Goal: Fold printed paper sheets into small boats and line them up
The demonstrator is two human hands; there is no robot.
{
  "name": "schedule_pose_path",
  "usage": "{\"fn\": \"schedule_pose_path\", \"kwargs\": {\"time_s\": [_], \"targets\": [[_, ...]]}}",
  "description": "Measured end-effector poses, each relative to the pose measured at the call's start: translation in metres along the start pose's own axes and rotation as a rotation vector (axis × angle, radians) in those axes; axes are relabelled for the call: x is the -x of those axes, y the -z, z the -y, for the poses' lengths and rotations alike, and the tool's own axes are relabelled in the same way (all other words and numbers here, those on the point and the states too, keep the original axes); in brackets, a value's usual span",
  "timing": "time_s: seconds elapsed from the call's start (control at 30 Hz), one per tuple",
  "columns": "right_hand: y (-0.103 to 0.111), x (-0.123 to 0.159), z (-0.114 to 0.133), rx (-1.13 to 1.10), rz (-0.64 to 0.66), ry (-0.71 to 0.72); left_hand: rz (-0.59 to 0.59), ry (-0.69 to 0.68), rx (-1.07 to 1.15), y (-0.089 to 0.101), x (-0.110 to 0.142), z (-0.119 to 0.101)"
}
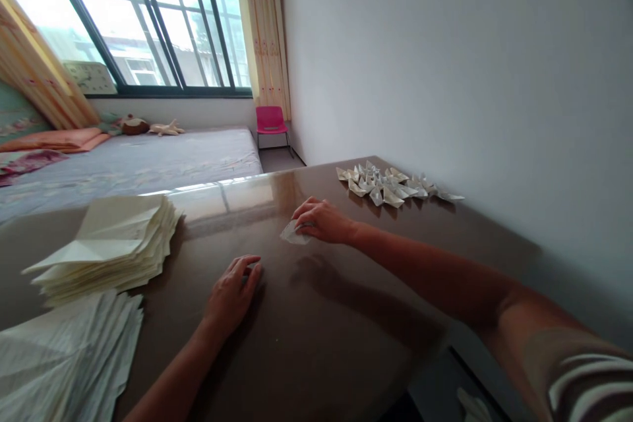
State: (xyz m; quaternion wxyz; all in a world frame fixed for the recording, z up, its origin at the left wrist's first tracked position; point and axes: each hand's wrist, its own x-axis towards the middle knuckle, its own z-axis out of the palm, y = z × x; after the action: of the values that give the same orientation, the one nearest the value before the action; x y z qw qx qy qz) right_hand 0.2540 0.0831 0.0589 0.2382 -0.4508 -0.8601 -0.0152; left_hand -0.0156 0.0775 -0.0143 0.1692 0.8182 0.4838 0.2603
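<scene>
My right hand (324,220) reaches over the middle of the table, its fingers closed on a small folded paper boat (293,235). The boat's pale pointed end sticks out to the left of the fingers; the rest is covered by the hand. Lower and to the left, my left hand (232,297) is at the brown tabletop with nothing in it, fingers loosely stretched and thumb apart from them. Beyond my right hand, a cluster of folded paper boats (378,183) sits near the wall.
A stack of cream paper sheets (111,237) lies on the left of the glossy brown table (297,343). Nearer to me is a stack of printed sheets (64,359). Behind the table are a bed (198,155), a pink chair (271,120) and a window; a white wall borders the right.
</scene>
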Motion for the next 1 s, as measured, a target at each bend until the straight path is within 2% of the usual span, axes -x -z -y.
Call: {"fn": "schedule_pose_path", "kwargs": {"time_s": [0.1, 0.17, 0.2, 0.3, 0.4, 0.5, 0.6, 0.63, 0.7, 0.8, 1.0], "targets": [[0.039, 0.014, -0.047, 0.104, -0.007, -0.177, 0.015, 0.016, -0.026, 0.0, -0.002, 0.0], [0.067, 0.032, -0.082, 0.204, -0.02, -0.426, 0.022, 0.024, -0.046, 0.001, -0.003, 0.0], [0.079, 0.043, -0.099, 0.241, -0.05, -0.507, 0.024, 0.025, -0.056, 0.001, -0.004, -0.001], [0.104, 0.076, -0.137, 0.297, -0.082, -0.678, 0.022, 0.022, -0.069, 0.001, -0.006, -0.001], [0.11, 0.102, -0.159, 0.312, -0.058, -0.79, 0.009, 0.009, -0.067, 0.001, -0.007, -0.001], [0.122, 0.118, -0.175, 0.383, -0.135, -0.906, 0.004, -0.002, -0.073, 0.002, -0.006, -0.001], [0.152, 0.125, -0.197, 0.477, -0.246, -1.052, 0.018, -0.003, -0.082, 0.002, -0.005, 0.0], [0.163, 0.127, -0.206, 0.514, -0.269, -1.14, 0.022, -0.005, -0.084, 0.002, -0.004, 0.001], [0.179, 0.128, -0.225, 0.544, -0.245, -1.211, 0.023, -0.008, -0.09, 0.001, -0.004, 0.003], [0.181, 0.125, -0.253, 0.526, -0.149, -1.224, 0.03, -0.01, -0.109, -0.002, -0.006, 0.007], [0.145, 0.102, -0.306, 0.471, -0.091, -1.237, 0.021, -0.004, -0.156, -0.003, -0.008, 0.011]]}}
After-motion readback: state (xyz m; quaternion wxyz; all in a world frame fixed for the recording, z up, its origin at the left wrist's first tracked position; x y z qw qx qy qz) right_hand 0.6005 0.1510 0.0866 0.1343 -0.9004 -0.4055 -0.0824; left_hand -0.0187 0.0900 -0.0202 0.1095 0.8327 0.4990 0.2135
